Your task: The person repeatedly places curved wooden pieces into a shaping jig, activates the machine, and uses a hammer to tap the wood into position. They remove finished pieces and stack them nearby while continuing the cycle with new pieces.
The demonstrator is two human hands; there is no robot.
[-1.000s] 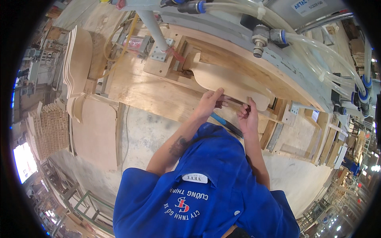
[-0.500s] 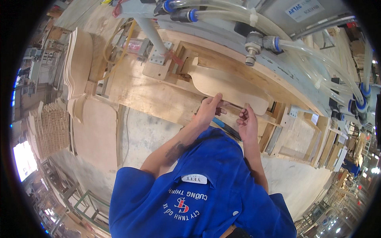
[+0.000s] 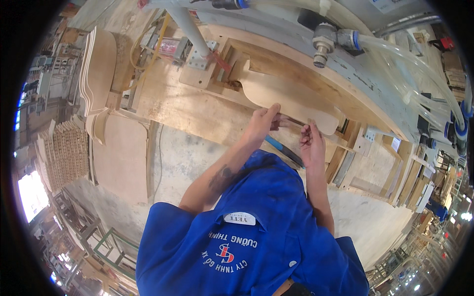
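Note:
A pale, curved wooden panel with a wavy outline lies in a wooden frame on the bench. My left hand is closed at the panel's near edge, thumb on top and fingers curled below. Farther right along that edge, my right hand pinches with bent fingers, its fingertips by the panel's rounded end. A thin dark line runs between both hands; whether it is the panel's edge or a separate strip, I cannot tell. Below it, a blue-and-black tool handle lies between my forearms.
Clear air hoses and a metal fitting hang over the far right. A grey post stands at the frame's left. Curved wooden pieces are stacked at left, beside a pile of boards.
The view has shifted slightly, so the bench and panel sit a little differently in it. Both hands stay at the panel's near edge with much the same grip.

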